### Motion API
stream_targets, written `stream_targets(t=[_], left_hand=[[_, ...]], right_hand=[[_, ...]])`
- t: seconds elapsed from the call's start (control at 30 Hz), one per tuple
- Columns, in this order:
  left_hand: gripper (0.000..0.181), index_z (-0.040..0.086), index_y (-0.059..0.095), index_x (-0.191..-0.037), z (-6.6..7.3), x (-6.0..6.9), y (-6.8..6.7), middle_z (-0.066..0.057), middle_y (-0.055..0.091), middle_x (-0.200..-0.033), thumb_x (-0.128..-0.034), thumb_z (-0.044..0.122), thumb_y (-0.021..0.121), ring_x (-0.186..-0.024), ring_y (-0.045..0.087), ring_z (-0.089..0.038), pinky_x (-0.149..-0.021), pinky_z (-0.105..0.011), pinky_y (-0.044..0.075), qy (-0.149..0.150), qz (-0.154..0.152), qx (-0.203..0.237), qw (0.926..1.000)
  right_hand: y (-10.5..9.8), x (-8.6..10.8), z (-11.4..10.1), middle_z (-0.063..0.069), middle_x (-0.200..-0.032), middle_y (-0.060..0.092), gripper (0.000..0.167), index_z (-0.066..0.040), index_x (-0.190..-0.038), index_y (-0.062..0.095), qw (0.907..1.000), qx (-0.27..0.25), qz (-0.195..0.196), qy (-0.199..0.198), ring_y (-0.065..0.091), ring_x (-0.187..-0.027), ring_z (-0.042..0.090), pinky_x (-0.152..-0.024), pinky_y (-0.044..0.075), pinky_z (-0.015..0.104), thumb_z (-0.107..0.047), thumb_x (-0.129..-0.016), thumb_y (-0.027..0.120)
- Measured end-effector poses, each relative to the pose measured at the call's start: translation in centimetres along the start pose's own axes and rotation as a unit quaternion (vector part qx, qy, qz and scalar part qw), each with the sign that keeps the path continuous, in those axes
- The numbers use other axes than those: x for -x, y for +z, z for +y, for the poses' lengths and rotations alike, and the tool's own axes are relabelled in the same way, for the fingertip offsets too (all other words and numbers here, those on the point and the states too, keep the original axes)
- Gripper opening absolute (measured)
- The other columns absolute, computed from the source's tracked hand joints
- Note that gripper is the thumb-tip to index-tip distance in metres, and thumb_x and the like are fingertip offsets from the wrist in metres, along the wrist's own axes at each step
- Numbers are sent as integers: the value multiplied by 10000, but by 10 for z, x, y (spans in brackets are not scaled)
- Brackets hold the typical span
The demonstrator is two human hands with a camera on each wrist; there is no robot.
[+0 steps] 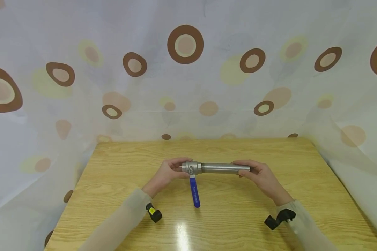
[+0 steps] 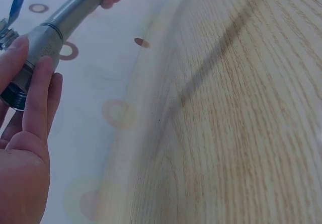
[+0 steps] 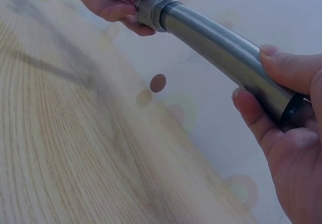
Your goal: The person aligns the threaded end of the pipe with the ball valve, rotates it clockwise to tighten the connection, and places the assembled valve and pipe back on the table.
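Note:
A metal ball valve [image 1: 193, 167] with a blue lever handle [image 1: 194, 191] is joined to a straight steel pipe [image 1: 221, 168], held roughly level above the table. My left hand [image 1: 168, 174] grips the valve's left end between thumb and fingers; in the left wrist view the hand [image 2: 30, 148] lies beside the valve's open threaded end [image 2: 15, 95]. My right hand [image 1: 260, 176] pinches the pipe's far end, and in the right wrist view thumb and fingers of that hand [image 3: 297, 143] lie on either side of the pipe [image 3: 221, 48]. The lever points toward me.
Beneath the hands is a wood-grain table [image 1: 144, 153]. A pale sheet with brown and yellow circles [image 1: 207, 83] hangs behind it and at both sides. Black wrist cameras sit on the left sleeve [image 1: 122, 216] and right sleeve [image 1: 304, 223].

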State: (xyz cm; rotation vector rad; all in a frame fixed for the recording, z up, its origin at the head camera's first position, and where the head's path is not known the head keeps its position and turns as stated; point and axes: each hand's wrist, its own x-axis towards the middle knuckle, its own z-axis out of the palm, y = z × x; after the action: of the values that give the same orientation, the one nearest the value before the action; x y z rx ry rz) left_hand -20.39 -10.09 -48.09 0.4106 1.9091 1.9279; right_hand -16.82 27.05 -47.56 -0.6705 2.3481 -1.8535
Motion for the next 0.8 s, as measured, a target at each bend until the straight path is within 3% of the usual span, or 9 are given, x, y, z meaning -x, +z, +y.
stream_targets(t=[0.5,0.67,0.8], left_hand=[[553,37,653,-1368,-2,1,2,-163,645,-1374,-837,-43,787,-1182,670,-294,-966,-389,589,26,-2,197,9998],[540,36,658,-1354,-2,1,2,-162,653,-1352,-836,-71,766,-1153,685,-269,-949,-370,596,87,37,414,9991],[524,65,684,-1331,-1,1,2,-170,663,-1330,-837,-96,745,-1132,696,-248,-943,-356,598,175,67,620,9979]], right_hand=[[-1,-2,-4,-54,-1350,657,373,21,-1396,615,9998,-104,-132,-73,665,-1109,111,-894,605,318,-16,-1025,613],[1,-1,-5,9,-1401,600,392,7,-1411,610,9998,-90,-104,-144,640,-1141,87,-905,591,268,0,-1019,615],[1,-2,-6,-6,-1426,536,429,61,-1452,538,9988,-222,-267,-344,616,-1180,85,-941,579,256,38,-1026,578]])
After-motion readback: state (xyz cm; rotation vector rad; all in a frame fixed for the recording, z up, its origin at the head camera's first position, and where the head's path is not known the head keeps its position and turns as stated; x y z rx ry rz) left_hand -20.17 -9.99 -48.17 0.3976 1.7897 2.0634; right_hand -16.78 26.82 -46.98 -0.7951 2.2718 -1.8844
